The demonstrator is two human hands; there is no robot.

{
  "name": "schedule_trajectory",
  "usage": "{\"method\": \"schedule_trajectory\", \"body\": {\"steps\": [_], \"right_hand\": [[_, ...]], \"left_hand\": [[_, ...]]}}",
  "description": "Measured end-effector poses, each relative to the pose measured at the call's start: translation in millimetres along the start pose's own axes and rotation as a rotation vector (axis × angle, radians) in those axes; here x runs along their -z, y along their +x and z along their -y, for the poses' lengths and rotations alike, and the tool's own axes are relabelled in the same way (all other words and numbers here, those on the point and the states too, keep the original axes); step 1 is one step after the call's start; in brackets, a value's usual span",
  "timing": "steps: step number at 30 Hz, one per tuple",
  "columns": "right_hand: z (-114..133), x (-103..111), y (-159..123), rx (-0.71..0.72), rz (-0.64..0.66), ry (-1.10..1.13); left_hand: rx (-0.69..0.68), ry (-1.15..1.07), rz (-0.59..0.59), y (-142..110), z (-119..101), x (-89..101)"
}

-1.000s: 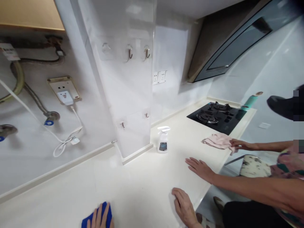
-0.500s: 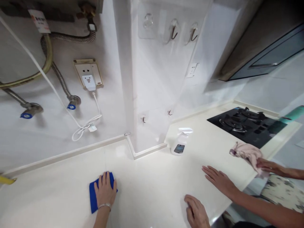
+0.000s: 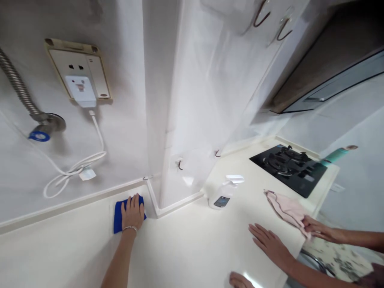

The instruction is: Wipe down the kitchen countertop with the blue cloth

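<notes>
My left hand (image 3: 132,213) presses a blue cloth (image 3: 119,218) onto the cream countertop (image 3: 186,248), close to the raised white edging at the wall corner. My right hand (image 3: 238,281) rests flat on the counter at the bottom of the view, mostly cut off by the frame. It holds nothing. A white spray bottle (image 3: 224,197) stands upright between my two hands, nearer the right one. A co-worker's hand (image 3: 318,231) lies on a pale pink cloth (image 3: 288,210), and their other hand (image 3: 268,244) is spread flat on the counter.
A black gas hob (image 3: 288,168) is set into the counter under a range hood (image 3: 330,76), with a teal bottle (image 3: 336,156) behind it. On the left wall are a socket plate (image 3: 78,70), a white cable (image 3: 75,172) and a steel hose (image 3: 18,84).
My left hand and the blue cloth have slid forward along the counter towards the wall edging. The view has swung closer to the wall, and the co-worker's pink cloth now lies more spread out.
</notes>
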State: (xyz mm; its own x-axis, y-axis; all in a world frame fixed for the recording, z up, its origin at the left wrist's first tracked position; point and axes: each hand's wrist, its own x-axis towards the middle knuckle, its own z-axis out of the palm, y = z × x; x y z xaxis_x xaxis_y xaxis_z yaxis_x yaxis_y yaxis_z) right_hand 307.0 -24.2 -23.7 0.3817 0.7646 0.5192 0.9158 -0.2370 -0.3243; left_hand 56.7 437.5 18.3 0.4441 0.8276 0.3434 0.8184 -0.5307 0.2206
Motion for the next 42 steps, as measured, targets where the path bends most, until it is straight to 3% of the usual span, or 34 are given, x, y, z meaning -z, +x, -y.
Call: {"method": "schedule_trajectory", "body": {"steps": [4, 7, 12, 15, 18, 20, 25, 28, 31, 36, 39, 42], "right_hand": [[-79, 36, 73, -0.009, 0.041, 0.003], [-124, 54, 99, -0.086, 0.147, 0.078], [-145, 56, 88, -0.129, 0.277, 0.245], [-145, 58, 93, -0.094, 0.268, 0.271], [-130, 59, 100, -0.055, 0.155, 0.191], [-102, 53, 91, -0.060, 0.061, 0.133], [7, 12, 11, -0.084, -0.071, 0.071], [47, -6, -23, -0.082, -0.093, 0.078], [53, -10, -26, -0.048, -0.112, 0.082], [52, -5, -17, -0.095, -0.144, 0.103], [56, -3, -18, -0.125, -0.136, 0.141], [58, -3, -20, -0.130, -0.135, 0.165]], "left_hand": [[-0.006, -0.056, 0.014, 43, -6, -17.9], [-0.018, -0.086, 0.027, 65, -9, -26.0], [-0.010, -0.089, 0.039, 75, -9, -28.1], [-0.035, -0.076, 0.056, 68, -8, -25.3], [-0.030, -0.029, 0.108, 51, -11, -20.9], [-0.017, 0.014, 0.139, 34, -16, -15.2], [0.055, 0.102, 0.120, -25, -38, 7.1], [0.047, 0.130, 0.110, -63, -46, 17.7], [-0.083, 0.111, 0.124, -100, -37, 24.4], [-0.395, 0.033, 0.165, -142, 1, 37.4], [-0.394, 0.022, 0.194, -144, 14, 47.6], [-0.357, 0.026, 0.217, -135, 10, 57.1]]}}
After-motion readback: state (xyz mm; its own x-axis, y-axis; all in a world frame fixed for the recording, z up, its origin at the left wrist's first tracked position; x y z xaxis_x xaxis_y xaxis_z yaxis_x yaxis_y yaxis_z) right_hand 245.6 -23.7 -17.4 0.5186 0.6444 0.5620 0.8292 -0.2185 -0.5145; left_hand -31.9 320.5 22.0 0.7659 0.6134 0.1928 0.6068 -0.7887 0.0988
